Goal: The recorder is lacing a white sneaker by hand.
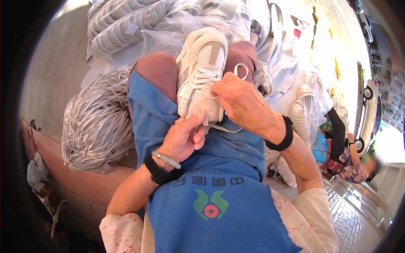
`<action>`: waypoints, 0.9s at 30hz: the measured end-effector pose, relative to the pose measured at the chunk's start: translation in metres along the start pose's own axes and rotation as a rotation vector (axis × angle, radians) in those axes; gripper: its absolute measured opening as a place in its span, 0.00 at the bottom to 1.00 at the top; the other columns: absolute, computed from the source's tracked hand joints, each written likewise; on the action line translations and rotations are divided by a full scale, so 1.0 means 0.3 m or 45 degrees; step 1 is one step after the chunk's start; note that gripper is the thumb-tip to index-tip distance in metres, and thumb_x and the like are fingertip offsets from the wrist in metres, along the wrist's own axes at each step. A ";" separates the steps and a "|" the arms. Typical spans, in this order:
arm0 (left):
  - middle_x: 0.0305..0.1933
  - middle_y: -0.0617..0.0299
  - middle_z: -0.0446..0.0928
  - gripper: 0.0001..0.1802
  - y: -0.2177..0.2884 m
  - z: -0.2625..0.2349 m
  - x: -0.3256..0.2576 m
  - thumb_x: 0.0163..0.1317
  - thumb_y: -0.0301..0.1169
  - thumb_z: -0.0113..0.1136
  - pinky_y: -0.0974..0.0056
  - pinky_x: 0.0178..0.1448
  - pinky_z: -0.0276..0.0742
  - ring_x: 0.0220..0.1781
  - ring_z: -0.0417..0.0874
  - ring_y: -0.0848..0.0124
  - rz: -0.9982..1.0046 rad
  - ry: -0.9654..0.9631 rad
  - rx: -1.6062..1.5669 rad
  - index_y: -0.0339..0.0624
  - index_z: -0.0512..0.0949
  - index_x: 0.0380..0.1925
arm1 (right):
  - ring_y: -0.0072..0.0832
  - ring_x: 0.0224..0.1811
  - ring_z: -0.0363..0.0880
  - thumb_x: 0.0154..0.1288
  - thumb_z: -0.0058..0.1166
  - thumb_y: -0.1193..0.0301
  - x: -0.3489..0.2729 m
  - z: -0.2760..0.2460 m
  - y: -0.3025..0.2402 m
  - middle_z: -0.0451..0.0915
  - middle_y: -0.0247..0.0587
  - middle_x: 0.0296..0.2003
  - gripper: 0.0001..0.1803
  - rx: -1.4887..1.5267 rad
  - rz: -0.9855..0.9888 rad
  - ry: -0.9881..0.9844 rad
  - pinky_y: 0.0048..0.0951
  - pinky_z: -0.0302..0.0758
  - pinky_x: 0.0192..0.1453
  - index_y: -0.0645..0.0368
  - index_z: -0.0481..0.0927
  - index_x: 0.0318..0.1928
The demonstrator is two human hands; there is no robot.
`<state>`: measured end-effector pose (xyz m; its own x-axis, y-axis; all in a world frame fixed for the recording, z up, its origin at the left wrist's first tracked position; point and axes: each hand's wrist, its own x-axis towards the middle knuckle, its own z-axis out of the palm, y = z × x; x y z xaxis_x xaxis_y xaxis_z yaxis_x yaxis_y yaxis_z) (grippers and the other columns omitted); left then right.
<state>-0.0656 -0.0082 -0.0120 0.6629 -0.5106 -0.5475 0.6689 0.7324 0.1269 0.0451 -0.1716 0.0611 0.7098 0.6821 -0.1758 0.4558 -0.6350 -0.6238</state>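
Note:
A white and beige sneaker (207, 55) rests across my lap, toe pointing away from me. White shoelace (206, 79) crosses its front in several rows. My left hand (184, 137) grips the sneaker at the tongue (209, 109), thumb on top and fingers curled beneath. At the right-hand eyelets, my right hand (247, 105) is closed in a pinch on the lace, and a loop of it stands up above the knuckles. A loose lace end trails below the tongue, between the hands. The right fingertips partly hide the eyelets.
A large bundle of white laces (99, 122) hangs beside my left knee. Plastic-wrapped sneakers (126, 36) are piled beyond my knees. More bagged shoes (301, 109) lie to the right. Another person (352, 164) sits at the far right, near a parked car (371, 114). A blue apron (211, 181) covers my lap.

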 end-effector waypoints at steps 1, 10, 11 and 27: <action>0.20 0.69 0.67 0.11 0.001 0.002 0.000 0.70 0.38 0.54 0.73 0.20 0.62 0.19 0.65 0.80 0.001 -0.001 -0.003 0.41 0.75 0.39 | 0.47 0.33 0.74 0.59 0.51 0.80 0.006 -0.005 -0.003 0.73 0.51 0.32 0.08 -0.056 0.001 -0.050 0.38 0.71 0.37 0.64 0.78 0.39; 0.25 0.67 0.69 0.13 0.006 0.010 -0.006 0.72 0.38 0.50 0.75 0.18 0.63 0.20 0.65 0.81 -0.025 -0.016 0.009 0.39 0.75 0.42 | 0.44 0.31 0.78 0.59 0.50 0.79 0.024 0.001 0.009 0.78 0.52 0.29 0.05 0.443 0.280 -0.089 0.35 0.73 0.35 0.67 0.77 0.34; 0.26 0.67 0.69 0.13 0.004 0.012 -0.003 0.72 0.38 0.50 0.75 0.18 0.63 0.20 0.65 0.81 -0.007 -0.017 0.015 0.39 0.75 0.42 | 0.43 0.30 0.78 0.59 0.50 0.78 0.023 0.003 0.006 0.78 0.51 0.29 0.05 0.489 0.355 -0.096 0.34 0.73 0.35 0.68 0.77 0.34; 0.19 0.67 0.66 0.12 0.001 0.023 0.001 0.72 0.37 0.50 0.73 0.20 0.64 0.17 0.63 0.80 0.004 -0.012 0.025 0.40 0.76 0.37 | 0.44 0.34 0.77 0.57 0.55 0.79 -0.012 0.091 -0.004 0.77 0.45 0.34 0.09 0.000 -0.107 0.344 0.39 0.74 0.39 0.61 0.78 0.40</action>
<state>-0.0629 -0.0112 -0.0062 0.6682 -0.5128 -0.5390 0.6732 0.7252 0.1446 0.0272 -0.1635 0.0417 0.7871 0.6108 0.0860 0.5189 -0.5803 -0.6277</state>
